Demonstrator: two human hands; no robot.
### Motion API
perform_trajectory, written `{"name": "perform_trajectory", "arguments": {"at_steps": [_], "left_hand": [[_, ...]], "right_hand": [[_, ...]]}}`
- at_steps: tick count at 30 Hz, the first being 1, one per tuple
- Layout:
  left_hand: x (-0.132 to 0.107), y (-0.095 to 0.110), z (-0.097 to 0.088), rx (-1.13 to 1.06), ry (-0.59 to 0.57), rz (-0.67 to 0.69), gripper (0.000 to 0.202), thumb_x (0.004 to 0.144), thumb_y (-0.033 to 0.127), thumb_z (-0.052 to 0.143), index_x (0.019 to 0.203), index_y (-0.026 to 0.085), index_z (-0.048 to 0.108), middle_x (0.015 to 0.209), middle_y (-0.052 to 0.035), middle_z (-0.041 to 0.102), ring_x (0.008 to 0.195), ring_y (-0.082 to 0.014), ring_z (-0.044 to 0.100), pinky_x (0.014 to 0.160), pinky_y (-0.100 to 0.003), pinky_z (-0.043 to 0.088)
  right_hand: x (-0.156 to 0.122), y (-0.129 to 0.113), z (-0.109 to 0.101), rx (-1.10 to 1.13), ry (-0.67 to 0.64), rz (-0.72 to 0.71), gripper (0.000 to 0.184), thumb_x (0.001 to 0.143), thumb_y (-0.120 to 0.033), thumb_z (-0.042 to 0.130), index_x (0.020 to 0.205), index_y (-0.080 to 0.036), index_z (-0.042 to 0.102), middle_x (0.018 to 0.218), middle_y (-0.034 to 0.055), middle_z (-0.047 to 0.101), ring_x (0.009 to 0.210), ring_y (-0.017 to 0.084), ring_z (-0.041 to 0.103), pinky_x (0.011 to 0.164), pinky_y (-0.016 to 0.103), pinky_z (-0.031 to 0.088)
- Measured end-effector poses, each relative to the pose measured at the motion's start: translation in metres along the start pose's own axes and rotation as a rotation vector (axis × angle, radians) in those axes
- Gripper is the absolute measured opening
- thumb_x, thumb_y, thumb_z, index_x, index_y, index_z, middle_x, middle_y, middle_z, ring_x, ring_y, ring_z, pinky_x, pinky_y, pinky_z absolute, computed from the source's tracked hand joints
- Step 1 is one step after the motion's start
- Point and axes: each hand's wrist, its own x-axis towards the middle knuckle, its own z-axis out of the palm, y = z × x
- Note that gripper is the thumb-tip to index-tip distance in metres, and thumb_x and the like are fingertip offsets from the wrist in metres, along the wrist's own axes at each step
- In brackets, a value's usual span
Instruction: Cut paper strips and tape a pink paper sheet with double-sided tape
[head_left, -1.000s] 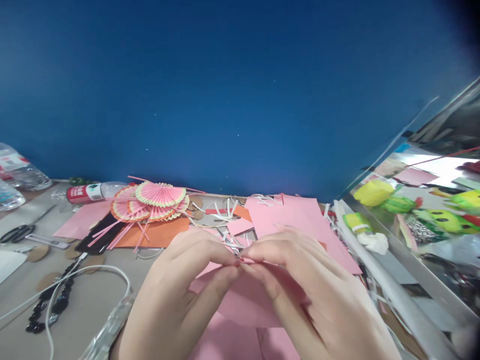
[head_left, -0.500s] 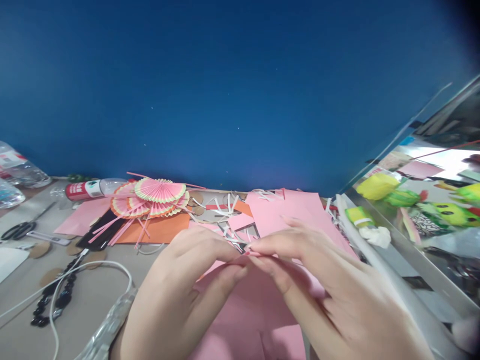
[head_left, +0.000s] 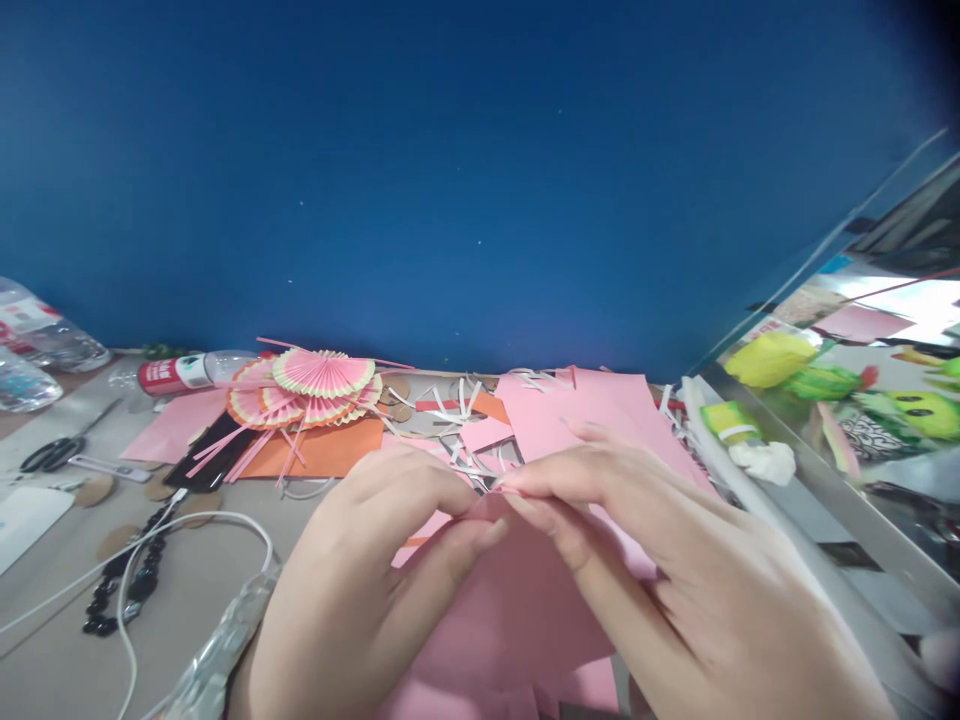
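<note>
- Blue partition point(head_left: 480, 200), filling 12 o'clock
- Red-labelled bottle point(head_left: 174, 375) on its side, 9 o'clock
- Black beads point(head_left: 148, 580), 8 o'clock (a white cable point(head_left: 244, 517) loops beside them)
- Yellow object point(head_left: 771, 360), 3 o'clock
- Crumpled white wad point(head_left: 763, 462), towards 4 o'clock

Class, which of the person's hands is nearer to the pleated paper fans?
Left. The left hand is below and right of the pleated paper fans in the picture; the right hand is farther right.

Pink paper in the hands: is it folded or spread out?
Mostly spread: the pink paper shows a broad surface below the fingers. They hide its pinched edge, so whether that is folded, I cannot tell.
</note>
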Motion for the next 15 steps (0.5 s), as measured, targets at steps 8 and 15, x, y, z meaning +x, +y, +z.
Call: {"name": "perform_trajectory", "arguments": {"at_steps": [8,15], "left_hand": [[-0.002,0.002,-0.003,0.007,-0.034,-0.023,0.010,0.087,0.017,0.056,0.087,0.027,0.054,0.079,0.0089,0.061,0.077,-0.0069,0.056,0.070,-0.017,0.042],[0.000,0.001,-0.002,0.031,-0.057,-0.053,0.010,0.088,0.017,0.054,0.089,0.027,0.054,0.079,0.0076,0.059,0.077,-0.0083,0.054,0.069,-0.018,0.040]], "right_hand": [[0.004,0.006,-0.005,0.234,-0.101,0.056,0.017,0.089,-0.015,0.052,0.090,-0.029,0.061,0.084,-0.0082,0.067,0.070,0.007,0.062,0.068,0.013,0.051],[0.010,0.010,-0.002,0.285,-0.078,0.092,0.015,0.089,-0.017,0.054,0.086,-0.029,0.061,0.083,-0.0098,0.066,0.071,0.005,0.061,0.065,0.008,0.048]]}}
